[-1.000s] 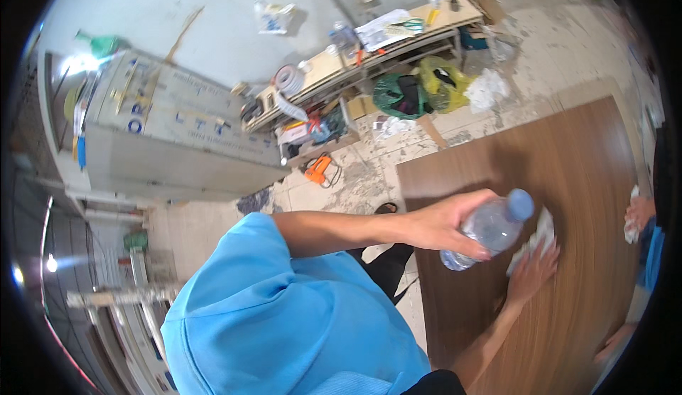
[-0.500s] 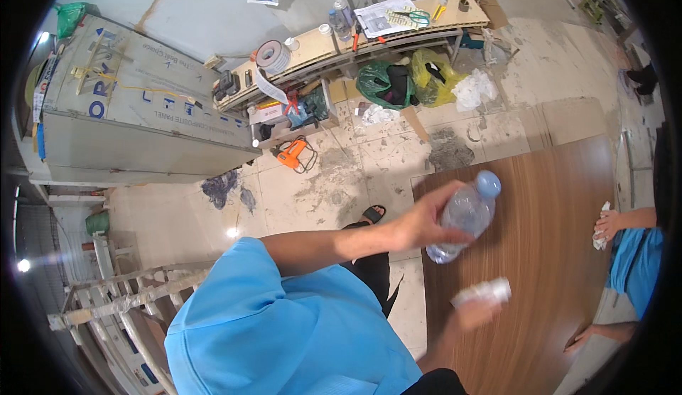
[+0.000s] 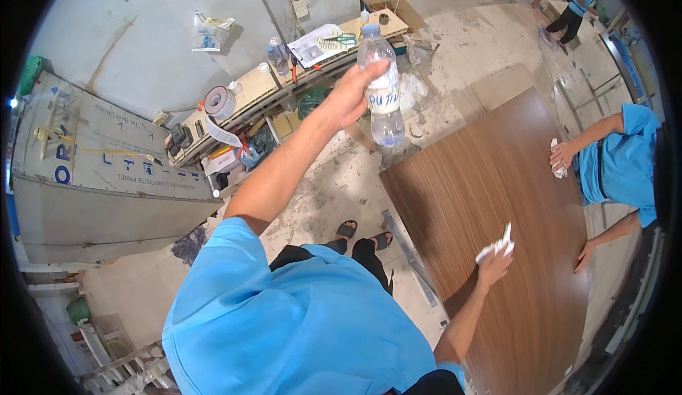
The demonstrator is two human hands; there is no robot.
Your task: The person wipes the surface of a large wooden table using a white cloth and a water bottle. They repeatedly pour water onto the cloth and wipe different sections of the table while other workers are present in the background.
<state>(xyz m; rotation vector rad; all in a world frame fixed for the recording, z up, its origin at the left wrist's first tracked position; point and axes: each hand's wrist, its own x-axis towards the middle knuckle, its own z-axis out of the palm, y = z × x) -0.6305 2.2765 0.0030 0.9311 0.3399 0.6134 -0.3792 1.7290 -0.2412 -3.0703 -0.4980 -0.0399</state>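
Observation:
My left hand (image 3: 352,98) is wrapped round a clear plastic bottle (image 3: 386,104) with a blue cap and handwriting on its side. The bottle is upright, raised off the panel's far left corner, with the arm stretched out. Some clear liquid seems to be inside. My right hand (image 3: 495,268) grips a crumpled white cloth or tissue (image 3: 490,251) over the brown wood-grain panel (image 3: 455,203); whether the cloth touches the surface I cannot tell.
Across the panel a co-worker in blue (image 3: 621,160) presses a white cloth (image 3: 559,159) on it. A narrow workbench (image 3: 245,104) along the wall carries bottles, a tape roll (image 3: 219,102) and papers. A large panelled box (image 3: 106,153) stands left. Another person (image 3: 574,11) is far right.
My left hand has carried the bottle from over the panel outward toward the workbench. The right hand with the cloth has reached farther over the panel. The view has shifted too.

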